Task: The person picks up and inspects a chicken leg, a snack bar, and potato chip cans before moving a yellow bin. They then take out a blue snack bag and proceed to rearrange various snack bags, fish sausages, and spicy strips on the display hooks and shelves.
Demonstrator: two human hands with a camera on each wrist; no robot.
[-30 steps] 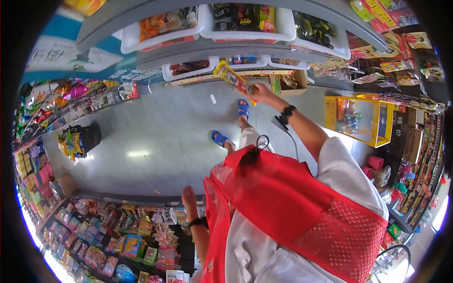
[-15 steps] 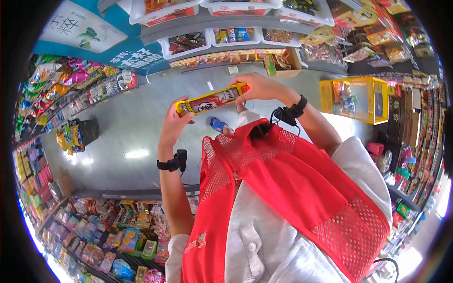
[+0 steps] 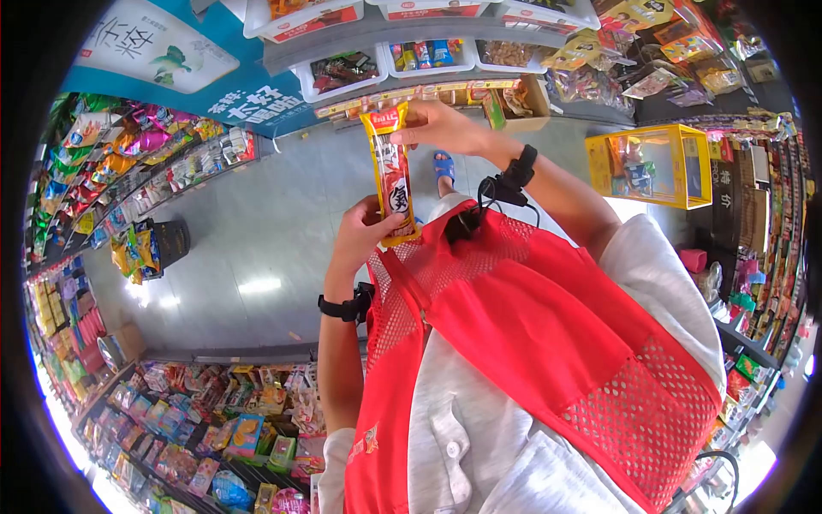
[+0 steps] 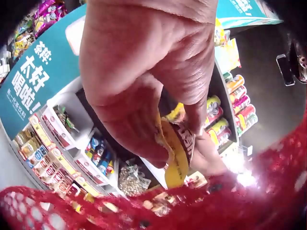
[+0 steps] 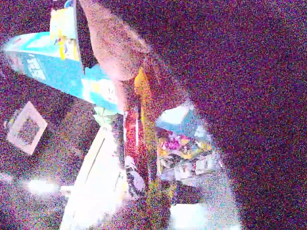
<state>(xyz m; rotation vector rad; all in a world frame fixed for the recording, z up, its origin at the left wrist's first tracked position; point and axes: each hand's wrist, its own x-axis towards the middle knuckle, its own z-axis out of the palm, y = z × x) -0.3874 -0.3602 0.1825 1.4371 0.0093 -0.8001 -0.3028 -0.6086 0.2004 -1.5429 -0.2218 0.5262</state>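
Observation:
A long yellow and red snack packet (image 3: 393, 171) stands roughly upright in the head view, with a dark and white printed front. The left hand (image 3: 364, 236) pinches its lower end, thumb across the front. At the upper end the right hand (image 3: 445, 128) grips it, thumb on the front. In the left wrist view the left hand (image 4: 148, 72) curls round the yellow end of the packet (image 4: 176, 153). Grainy and overexposed, the right wrist view shows the right hand (image 5: 117, 48) above the packet (image 5: 134, 153).
White trays (image 3: 342, 73) of packaged goods line the shelves ahead. A yellow-framed clear box (image 3: 648, 165) stands at the right, a dark bin (image 3: 169, 247) with bags at the left. Snack racks (image 3: 197, 420) run along the lower left. A blue sandal (image 3: 443, 165) shows on the grey floor.
The left hand has come up from low beside the body to grip the packet's other end. From a slanted, nearly level position, the packet has turned to roughly upright between both hands.

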